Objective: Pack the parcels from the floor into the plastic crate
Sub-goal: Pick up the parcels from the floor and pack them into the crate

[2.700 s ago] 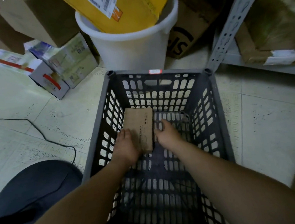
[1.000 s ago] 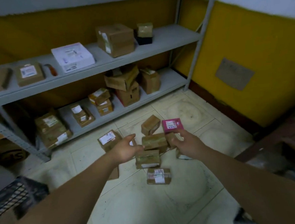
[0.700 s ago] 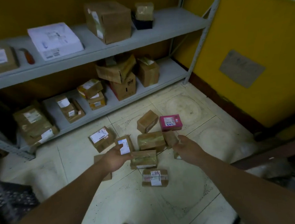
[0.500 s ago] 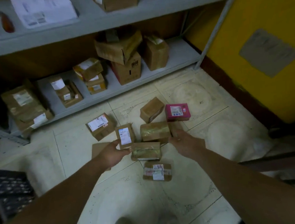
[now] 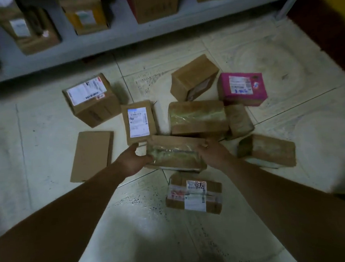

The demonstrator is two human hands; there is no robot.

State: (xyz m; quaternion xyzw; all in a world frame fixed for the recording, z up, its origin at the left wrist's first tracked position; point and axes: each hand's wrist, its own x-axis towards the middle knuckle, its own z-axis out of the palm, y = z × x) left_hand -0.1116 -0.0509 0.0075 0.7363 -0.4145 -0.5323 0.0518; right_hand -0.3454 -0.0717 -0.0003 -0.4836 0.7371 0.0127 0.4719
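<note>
Several parcels lie scattered on the tiled floor. In the middle is a brown parcel wrapped in shiny tape (image 5: 174,154). My left hand (image 5: 133,158) grips its left end, thumb on top. My right hand (image 5: 211,151) grips its right end with curled fingers. Around it lie a small parcel with a white label (image 5: 139,121), a second taped parcel (image 5: 197,116), a pink box (image 5: 242,88), a flat cardboard parcel (image 5: 92,155) and a labelled parcel nearest to me (image 5: 193,193). The plastic crate is out of view.
A grey shelf (image 5: 119,40) with more boxes runs along the top, just behind the pile. A larger labelled box (image 5: 91,100) sits at the left, a plain brown box (image 5: 194,77) behind, another brown parcel (image 5: 268,152) at the right. Bare tiles lie below my arms.
I turned from the crate, where a parcel was set down, to the floor pile. Both hands came down and forward and closed on the ends of the taped parcel.
</note>
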